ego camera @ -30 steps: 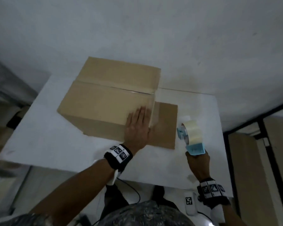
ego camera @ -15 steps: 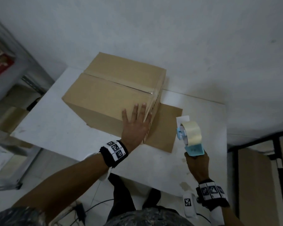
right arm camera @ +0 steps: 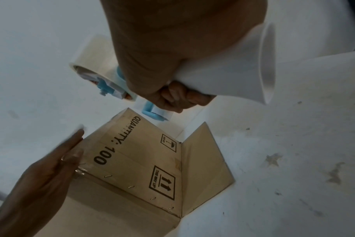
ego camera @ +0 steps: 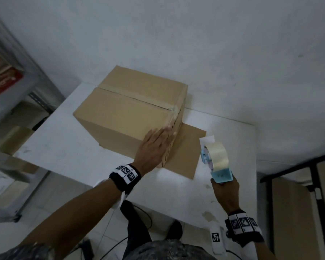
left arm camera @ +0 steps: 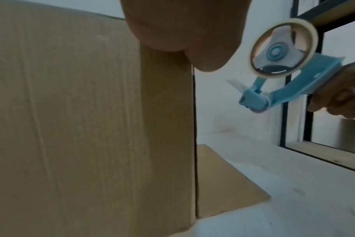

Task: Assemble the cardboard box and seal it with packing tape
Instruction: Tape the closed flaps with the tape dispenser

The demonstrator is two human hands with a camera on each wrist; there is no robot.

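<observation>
A brown cardboard box stands on the white table, its top flaps closed with clear tape along the seam. One bottom flap lies flat on the table at its right. My left hand lies flat, fingers straight, against the box's near side at the right corner. My right hand grips the handle of a blue tape dispenser with a roll of clear tape, held above the table to the right of the box. The printed box side faces the dispenser.
A grey metal shelf with boxes stands at the left. A black-framed panel is at the right. The white wall is close behind the table. Cables run on the tiled floor near my feet.
My left hand has slid along the box's near side toward its right corner, fingers now together. The view has shifted right. The dispenser has stayed in about the same place.
</observation>
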